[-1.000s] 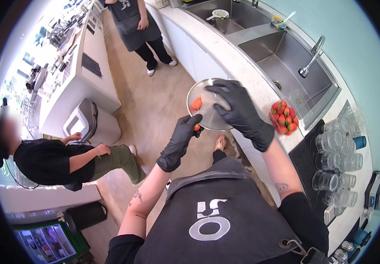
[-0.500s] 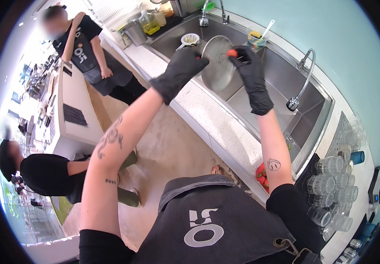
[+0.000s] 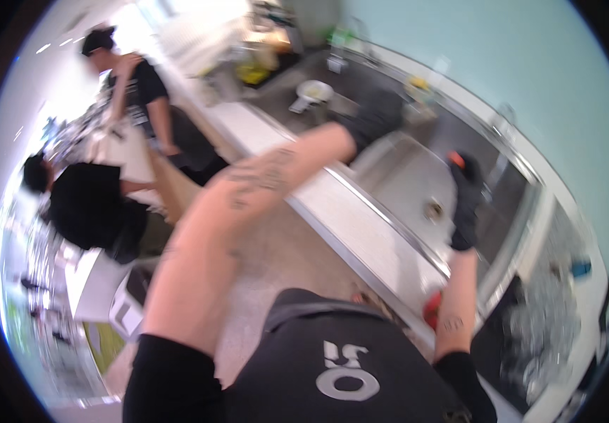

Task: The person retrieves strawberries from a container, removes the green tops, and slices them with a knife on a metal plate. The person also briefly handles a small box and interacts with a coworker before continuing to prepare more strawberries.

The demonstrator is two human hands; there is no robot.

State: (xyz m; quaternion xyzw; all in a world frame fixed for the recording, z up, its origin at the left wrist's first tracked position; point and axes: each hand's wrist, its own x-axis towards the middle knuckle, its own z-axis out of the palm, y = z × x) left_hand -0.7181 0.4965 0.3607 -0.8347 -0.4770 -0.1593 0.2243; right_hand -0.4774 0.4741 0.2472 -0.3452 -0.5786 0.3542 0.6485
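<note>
Above the sink (image 3: 397,176), the right hand (image 3: 465,194) holds a strawberry (image 3: 457,160); the left hand (image 3: 380,116) is too blurred to tell. Beside the sink, more strawberries (image 3: 432,308) seem undone

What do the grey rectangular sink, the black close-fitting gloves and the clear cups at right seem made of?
Grey rectangular sink: probably satin stainless steel, given its soft grey sheen. Black close-fitting gloves: likely nitrile or rubber, matte, judging by even dark colour. Clear cups: glass or hard plastic, probably glossy; see-through with pale highlights, but blur leaves it open.
</note>
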